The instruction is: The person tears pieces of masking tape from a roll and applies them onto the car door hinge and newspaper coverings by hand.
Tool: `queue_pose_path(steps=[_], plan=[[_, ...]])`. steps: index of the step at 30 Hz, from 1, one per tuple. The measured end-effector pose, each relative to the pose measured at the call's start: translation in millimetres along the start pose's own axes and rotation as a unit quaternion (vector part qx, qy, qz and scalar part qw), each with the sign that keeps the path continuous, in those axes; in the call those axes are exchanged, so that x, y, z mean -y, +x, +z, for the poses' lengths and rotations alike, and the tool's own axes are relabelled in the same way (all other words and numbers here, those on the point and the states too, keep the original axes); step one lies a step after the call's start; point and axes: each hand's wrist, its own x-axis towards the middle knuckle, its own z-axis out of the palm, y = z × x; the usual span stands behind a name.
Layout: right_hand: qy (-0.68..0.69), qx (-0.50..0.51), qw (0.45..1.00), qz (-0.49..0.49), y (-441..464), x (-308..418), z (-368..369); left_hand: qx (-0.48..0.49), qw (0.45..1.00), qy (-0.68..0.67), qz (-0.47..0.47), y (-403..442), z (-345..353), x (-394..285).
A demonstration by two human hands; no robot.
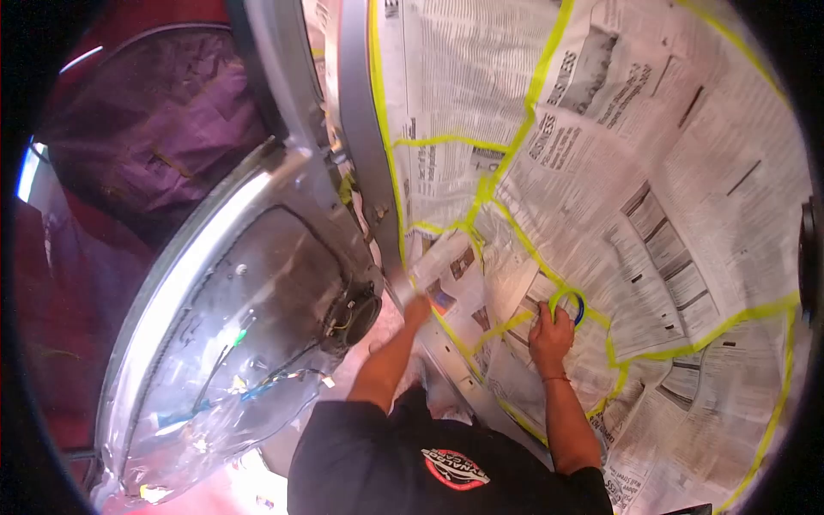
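Note:
My right hand (pixel 552 335) is closed around a roll of yellow-green masking tape (pixel 567 302); blue shows inside the ring. Behind it lies newspaper (pixel 515 296) fixed with strips of the same tape, covering the opening of a car body. My left hand (pixel 418 311) is at the grey door frame (pixel 390 206), by the left border of the newspaper. Motion smears its fingers, so I cannot see whether they hold anything.
To the left stands an open car door (pixel 266 283) with its inner panel off, showing a speaker (pixel 356 318), loose wiring and clear plastic sheet (pixel 215 446). A dark purplish cover (pixel 163 146) hangs in the red surface beyond. Newspaper fills the right side.

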Motion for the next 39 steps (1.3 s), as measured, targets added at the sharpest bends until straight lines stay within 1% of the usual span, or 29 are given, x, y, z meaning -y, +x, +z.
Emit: queue_pose_path(steps=[1,2,3,4,5,7,8,9,10,11,12,14,16,17,18,19,20,21,23,24,25,26,29,31,32,34,35,37,39], plan=[[0.000,0.006,1.000,-0.005,7,-7,9,0.064,0.981,0.045,0.177,-27,56,18],[0.001,0.014,1.000,-0.009,14,-12,19,0.199,0.963,0.030,0.179,-72,70,10],[0.028,0.000,1.000,0.015,-6,25,-5,0.299,0.952,0.067,0.008,-160,45,51],[0.027,-0.001,1.000,0.004,-3,15,-3,0.344,0.936,0.069,0.000,-216,-11,21],[0.027,0.006,1.000,-0.006,-6,9,-5,0.357,0.932,0.054,-0.027,-256,33,53],[0.014,0.011,1.000,-0.014,-4,8,-20,0.309,0.949,-0.015,-0.059,-315,46,92],[0.005,0.011,1.000,-0.021,1,12,-24,0.309,0.949,-0.013,-0.062,-316,28,93],[0.009,0.013,1.000,-0.016,6,16,-27,0.280,0.949,-0.068,-0.127,-312,7,98],[0.014,0.056,0.998,0.016,10,16,-30,0.249,0.941,-0.122,-0.193,-317,-10,107],[0.017,0.100,0.994,0.045,12,15,-31,0.210,0.949,-0.134,-0.193,-320,-11,127],[0.018,0.107,0.993,0.046,13,10,-30,0.214,0.946,-0.122,-0.209,-324,-25,138],[0.119,0.102,0.983,0.096,20,5,-26,0.217,0.944,-0.106,-0.224,-328,-42,150],[0.146,0.131,0.971,0.133,35,13,-47,0.224,0.937,0.018,-0.267,-331,-53,161],[0.168,0.155,0.959,0.167,40,14,-56,0.225,0.938,0.023,-0.261,-331,-56,160],[0.188,0.053,0.973,0.123,38,14,-53,0.200,0.965,-0.016,-0.169,-330,-62,148],[0.181,0.047,0.973,0.134,41,24,-66,0.179,0.980,-0.055,-0.074,-334,-72,127],[0.266,0.090,0.946,0.162,46,45,-91,0.147,0.981,-0.122,-0.039,-333,-99,89],[0.347,0.132,0.908,0.193,46,66,-117,0.121,0.974,-0.189,-0.008,-328,-139,40],[0.530,0.188,0.808,0.178,38,110,-157,0.051,0.951,-0.297,0.071,-316,-213,-39],[0.524,0.195,0.805,0.195,29,129,-160,-0.001,0.939,-0.326,0.113,-308,-246,-68],[0.593,0.189,0.760,0.188,25,146,-162,-0.080,0.918,-0.334,0.197,-299,-283,-97],[0.660,0.176,0.710,0.171,25,159,-160,-0.121,0.909,-0.323,0.233,-287,-319,-120],[0.698,0.161,0.685,0.136,26,187,-146,-0.178,0.880,-0.357,0.259,-246,-370,-143],[0.706,0.151,0.682,0.121,34,195,-134,-0.052,0.888,-0.396,0.227,-225,-391,-147],[0.687,0.163,0.701,0.095,41,196,-128,-0.070,0.900,-0.318,0.288,-220,-396,-146],[0.660,0.185,0.725,0.059,54,198,-110,-0.048,0.918,-0.294,0.260,-216,-401,-147],[0.672,0.188,0.715,0.050,64,199,-103,-0.021,0.931,-0.284,0.230,-214,-403,-151],[0.621,0.277,0.732,0.054,86,198,-89,-0.090,0.941,-0.255,0.202,-199,-406,-154],[0.632,0.297,0.715,0.045,96,205,-50,-0.157,0.956,-0.138,0.207,-176,-407,-147]])
